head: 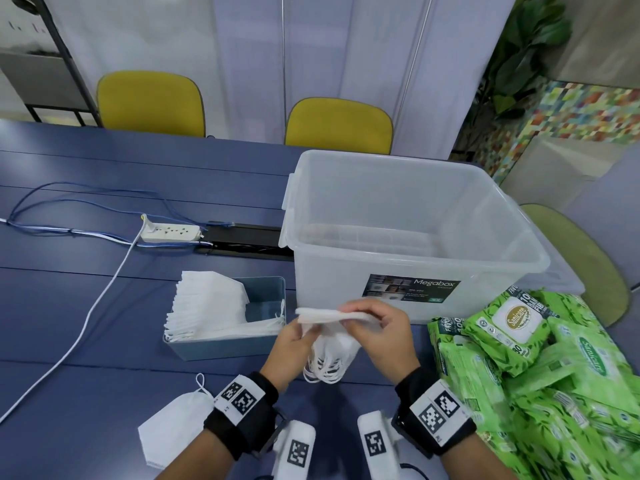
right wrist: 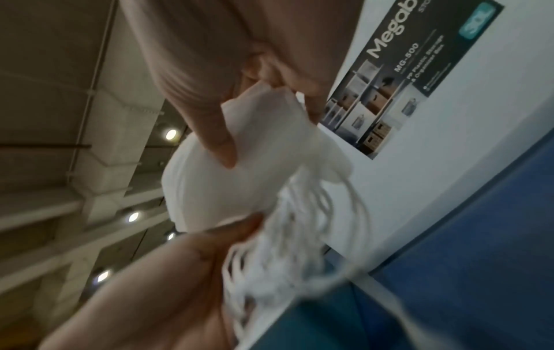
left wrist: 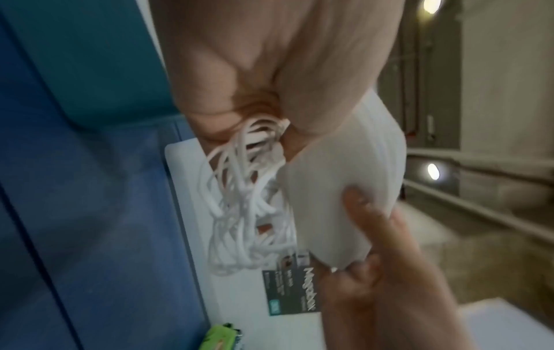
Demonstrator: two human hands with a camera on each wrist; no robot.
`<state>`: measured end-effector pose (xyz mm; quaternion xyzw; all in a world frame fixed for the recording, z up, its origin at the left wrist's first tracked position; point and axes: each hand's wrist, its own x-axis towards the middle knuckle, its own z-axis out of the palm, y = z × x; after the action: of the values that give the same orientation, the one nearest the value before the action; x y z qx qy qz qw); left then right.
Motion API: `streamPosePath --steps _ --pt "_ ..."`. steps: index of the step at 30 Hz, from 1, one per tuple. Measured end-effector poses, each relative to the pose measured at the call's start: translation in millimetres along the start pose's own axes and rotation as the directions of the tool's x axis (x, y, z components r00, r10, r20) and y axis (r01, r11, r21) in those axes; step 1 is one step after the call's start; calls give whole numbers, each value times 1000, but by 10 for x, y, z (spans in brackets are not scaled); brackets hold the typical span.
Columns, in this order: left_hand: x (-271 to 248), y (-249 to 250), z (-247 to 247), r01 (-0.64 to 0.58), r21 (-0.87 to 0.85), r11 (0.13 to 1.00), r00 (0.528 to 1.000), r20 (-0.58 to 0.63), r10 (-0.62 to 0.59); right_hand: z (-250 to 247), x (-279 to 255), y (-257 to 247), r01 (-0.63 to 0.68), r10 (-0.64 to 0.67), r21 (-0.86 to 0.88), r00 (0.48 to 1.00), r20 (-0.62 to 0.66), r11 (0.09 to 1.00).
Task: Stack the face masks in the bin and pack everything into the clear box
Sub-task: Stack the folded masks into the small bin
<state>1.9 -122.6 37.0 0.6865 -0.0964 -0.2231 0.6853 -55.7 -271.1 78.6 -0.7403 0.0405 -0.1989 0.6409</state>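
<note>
Both hands hold a small stack of white face masks [head: 325, 317] above the table, in front of the clear box [head: 408, 237]. My left hand [head: 294, 344] grips the stack from below on the left, and my right hand [head: 384, 337] pinches its right end. The ear loops [head: 325, 368] hang down in a bunch. In the wrist views the mask stack [left wrist: 338, 189] [right wrist: 228, 180] sits between fingers and thumb. The blue bin [head: 225, 344] to the left holds several stacked masks [head: 207, 306]. One loose mask [head: 173, 427] lies near the table's front edge.
Several green wet-wipe packs [head: 540, 358] are piled at the right. A white power strip [head: 169, 233] with cables and a black cable tray [head: 249, 244] lie behind the bin. Two yellow chairs [head: 152, 102] stand beyond the blue table [head: 86, 306].
</note>
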Motion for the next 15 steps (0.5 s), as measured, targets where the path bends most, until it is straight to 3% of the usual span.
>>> streamPosePath --steps 3,5,6,8,11,15 --pt "8 99 -21 120 -305 945 991 -20 -132 71 -72 85 103 -93 -105 991 94 989" --pt "14 198 -55 216 -562 798 963 -11 -268 103 -76 169 143 -118 -201 985 129 969" --pt "21 231 -95 255 -632 732 949 18 -315 125 -69 196 157 -125 -242 982 144 957" --pt "12 285 -188 310 -661 683 939 100 -329 179 -45 221 188 -139 -288 973 183 939" --pt "-14 316 -315 289 -602 744 955 123 -271 276 2 216 264 -158 -347 939 307 900" --pt "2 288 -492 223 -513 829 966 4 -257 426 58 239 375 -133 -454 868 479 808"
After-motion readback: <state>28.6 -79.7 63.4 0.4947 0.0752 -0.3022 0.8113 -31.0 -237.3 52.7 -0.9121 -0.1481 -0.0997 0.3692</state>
